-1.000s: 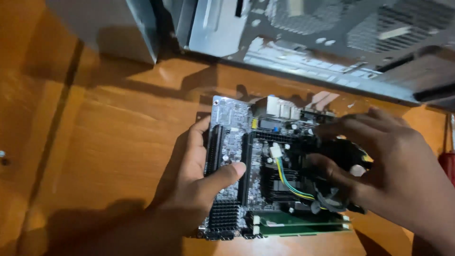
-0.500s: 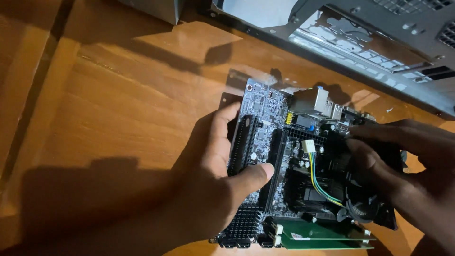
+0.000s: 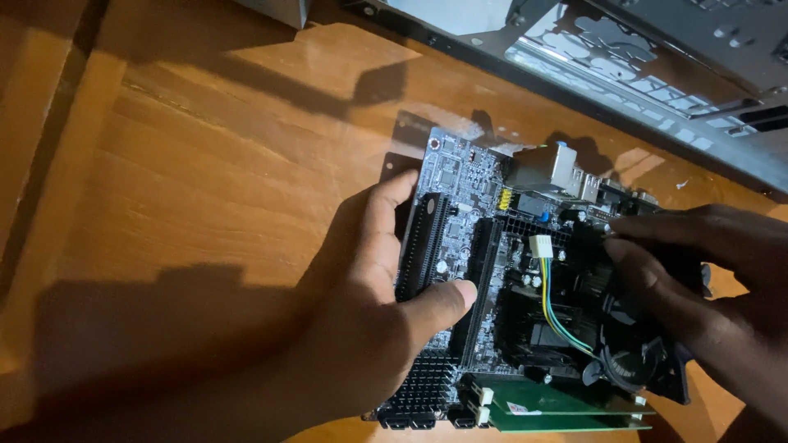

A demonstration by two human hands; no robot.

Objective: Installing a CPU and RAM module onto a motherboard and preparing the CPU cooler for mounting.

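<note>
A small computer motherboard [image 3: 460, 184] lies on a wooden table [image 3: 205, 180]. My left hand [image 3: 369, 303] grips its left edge, thumb pressed on the board beside a long black slot [image 3: 423, 246]. My right hand [image 3: 706, 287] is closed on the black cooler fan [image 3: 632, 353] over the processor area. A thin yellow, green and black cable [image 3: 558, 316] runs from a white plug [image 3: 540, 246] to the fan. Green memory sticks [image 3: 566, 406] sit along the near edge, and a black finned heatsink [image 3: 423, 381] is by my left palm.
An open grey metal computer case [image 3: 624, 57] lies along the far side of the table, close behind the board's silver rear ports [image 3: 546, 168]. Bare wood stretches to the left, crossed by the shadows of my arms.
The view has shifted, so the board and case appear further right and lower. Both hands keep the same hold on the board and the fan.
</note>
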